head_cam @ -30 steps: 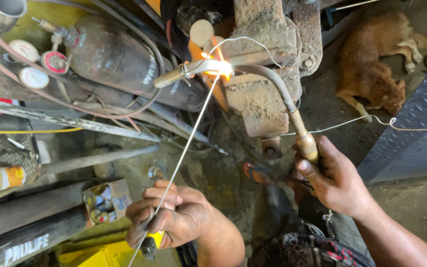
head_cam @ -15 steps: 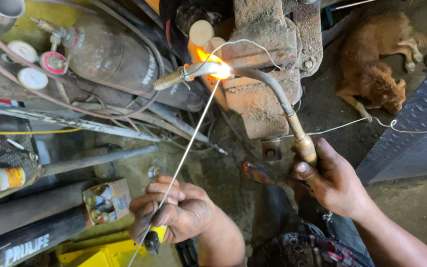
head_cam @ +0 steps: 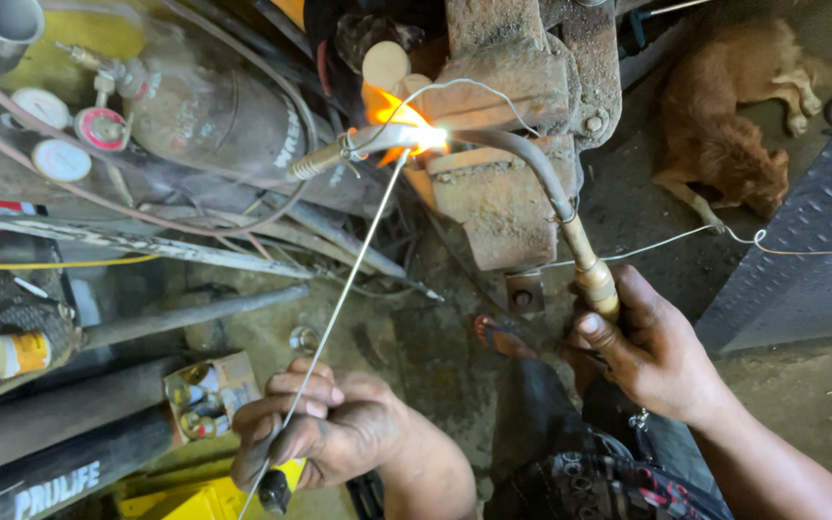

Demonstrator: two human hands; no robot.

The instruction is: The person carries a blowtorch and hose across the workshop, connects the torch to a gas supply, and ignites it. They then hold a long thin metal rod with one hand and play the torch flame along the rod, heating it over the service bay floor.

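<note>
The left hand (head_cam: 325, 429) is closed around the near end of a thin filler rod (head_cam: 344, 289), pinched between fingers and thumb, with a small dark-and-yellow tool also tucked under the palm. The right hand (head_cam: 652, 351) is clenched on the brass handle of a gas torch (head_cam: 585, 265). The rod's long axis runs from the left hand, near and left, up and to the right, its far tip meeting the flame (head_cam: 406, 120) at the bright spot on a bent metal tube (head_cam: 358, 149). The torch neck rises from the right hand, curves left, and its nozzle points left at that same spot. The tube lies roughly crosswise, its threaded end pointing left and slightly nearer, wound with thin wire; it sits just in front of a rusty bench vise (head_cam: 512, 144); whether the vise clamps it cannot be told. Both hands are well apart from the heated joint; the right is somewhat nearer. A gas cylinder (head_cam: 209, 106) with gauges lies far left, a brown dog (head_cam: 724, 135) rests on the floor far right.
</note>
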